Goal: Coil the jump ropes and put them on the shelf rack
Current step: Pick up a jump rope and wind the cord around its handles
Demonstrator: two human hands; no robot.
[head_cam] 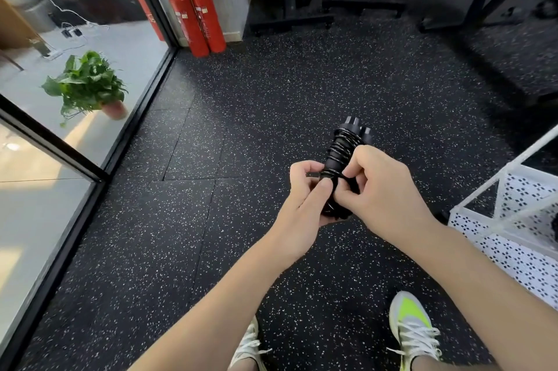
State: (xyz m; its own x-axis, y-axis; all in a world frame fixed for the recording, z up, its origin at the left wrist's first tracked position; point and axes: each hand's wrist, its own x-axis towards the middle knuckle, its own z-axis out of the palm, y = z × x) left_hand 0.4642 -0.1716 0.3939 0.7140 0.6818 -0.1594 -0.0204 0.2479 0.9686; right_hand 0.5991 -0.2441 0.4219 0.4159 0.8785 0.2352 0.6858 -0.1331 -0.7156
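Note:
A black jump rope (344,145) is held in front of me, its two handles side by side and pointing away, with thin cord wound in several turns around them. My left hand (305,207) grips the lower part of the handles from the left, thumb pressed on the cord. My right hand (377,189) pinches the cord at the handles' near end. The bottom of the handles is hidden behind both hands. A white perforated shelf rack (510,219) stands at the right edge.
Speckled black rubber floor (241,129) spreads all around. Two red fire extinguishers (196,14) stand at the back by a glass wall (75,159), with a potted plant (87,86) beyond the glass. Black gym equipment frames (302,17) line the far wall. My shoes (413,328) are below.

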